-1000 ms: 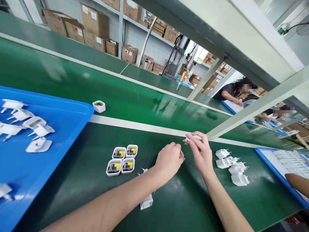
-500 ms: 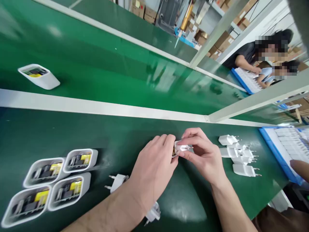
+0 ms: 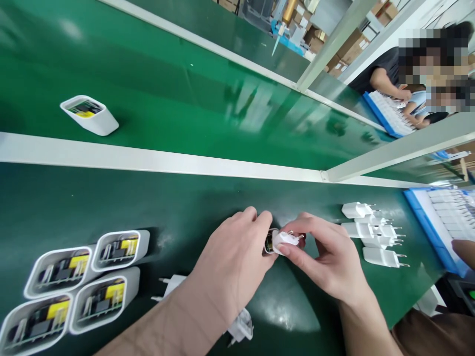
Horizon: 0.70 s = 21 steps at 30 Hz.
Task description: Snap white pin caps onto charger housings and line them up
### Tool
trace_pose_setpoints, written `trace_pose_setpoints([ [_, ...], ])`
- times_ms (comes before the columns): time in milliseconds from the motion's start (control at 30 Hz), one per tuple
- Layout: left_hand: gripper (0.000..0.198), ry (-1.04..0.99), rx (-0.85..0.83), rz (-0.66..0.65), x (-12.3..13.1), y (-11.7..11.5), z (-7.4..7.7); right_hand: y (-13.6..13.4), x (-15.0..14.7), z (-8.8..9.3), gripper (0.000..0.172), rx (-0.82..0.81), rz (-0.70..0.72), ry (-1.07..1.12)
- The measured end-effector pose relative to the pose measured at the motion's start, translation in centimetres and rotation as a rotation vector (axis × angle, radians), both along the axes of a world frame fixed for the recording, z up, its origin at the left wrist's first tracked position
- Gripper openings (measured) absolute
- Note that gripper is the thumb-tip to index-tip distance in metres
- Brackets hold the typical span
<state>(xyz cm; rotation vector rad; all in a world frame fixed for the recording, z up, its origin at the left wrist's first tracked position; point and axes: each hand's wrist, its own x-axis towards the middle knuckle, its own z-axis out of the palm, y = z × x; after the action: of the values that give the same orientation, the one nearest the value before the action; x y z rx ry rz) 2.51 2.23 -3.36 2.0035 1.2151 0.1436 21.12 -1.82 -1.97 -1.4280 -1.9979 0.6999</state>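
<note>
My left hand [image 3: 233, 247] is closed around a white charger housing [image 3: 266, 245], most of it hidden under the fingers. Its open end faces right and shows circuit parts inside. Between the thumb and fingers of my right hand [image 3: 326, 259] is a white two-pin plug cap [image 3: 284, 242], tilted, at the mouth of that housing. Whether the two touch I cannot tell. Two loose plug caps lie by my left forearm: one plug cap [image 3: 174, 283] partly covered by it, another plug cap [image 3: 243, 326] below the wrist.
Several open charger housings [image 3: 143, 249] with boards inside stand at left. A single housing [image 3: 102, 121] lies beyond the white rail [image 3: 185, 163]. Capped chargers [image 3: 382, 257] are grouped at right, near a blue-edged tray [image 3: 432, 235]. Co-workers [image 3: 386, 79] sit at upper right.
The plug cap in my right hand has tilted, and more of the housing's open end shows. My right hand has turned and shifted slightly right and down. The whole view has shifted a little.
</note>
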Motion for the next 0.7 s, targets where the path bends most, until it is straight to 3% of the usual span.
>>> trace_pose_setpoints([
  [133, 0.014, 0.082, 0.073, -0.003, 0.46, -0.19, -0.24, 0.10, -0.66, -0.36, 0.004, 0.066, -0.027, -0.097],
  [300, 0.017, -0.019, 0.023, -0.101, -0.29, 0.16, -0.48, 0.09, -0.78, -0.79, 0.003, 0.088, -0.034, -0.119],
  [700, 0.023, -0.067, 0.083, -0.018, -0.24, -0.02, -0.95, -0.17, -0.58, -0.16, 0.005, 0.090, 0.014, -0.153],
])
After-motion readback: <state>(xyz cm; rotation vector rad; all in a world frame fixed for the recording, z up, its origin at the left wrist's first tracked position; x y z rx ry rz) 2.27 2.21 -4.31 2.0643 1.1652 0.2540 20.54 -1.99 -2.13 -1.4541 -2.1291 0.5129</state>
